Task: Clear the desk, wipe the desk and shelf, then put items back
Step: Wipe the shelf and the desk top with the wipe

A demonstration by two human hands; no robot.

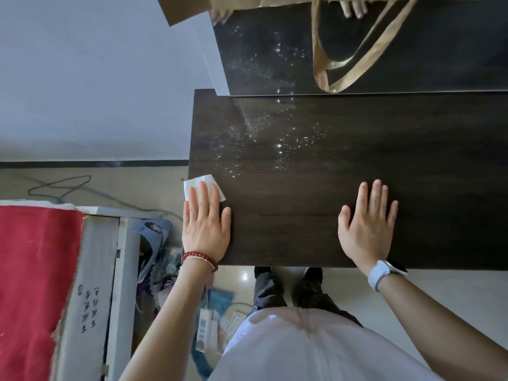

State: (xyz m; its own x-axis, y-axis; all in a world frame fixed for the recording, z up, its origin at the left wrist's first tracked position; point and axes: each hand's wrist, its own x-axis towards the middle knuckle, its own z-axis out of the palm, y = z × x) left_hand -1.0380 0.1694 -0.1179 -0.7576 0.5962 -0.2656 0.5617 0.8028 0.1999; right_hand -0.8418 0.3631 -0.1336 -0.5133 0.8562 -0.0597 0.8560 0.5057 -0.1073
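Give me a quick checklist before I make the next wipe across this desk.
1. Wipe under left hand, fingers flat on it: ok.
2. Right hand flat on the desk, bracing, holding nothing: ok.
3. Path across the desk free of items: ok.
4. Droplets mid-desk not yet wiped: not ok.
5. Wipe sits at the desk's left edge, partly overhanging: not ok.
6. Wipe damp enough: cannot tell.

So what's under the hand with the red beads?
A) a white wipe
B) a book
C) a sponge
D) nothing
A: the left hand, the one with the red bracelet, lies flat on a white wipe at the left edge of the desk, and the wipe pokes out past its fingers.
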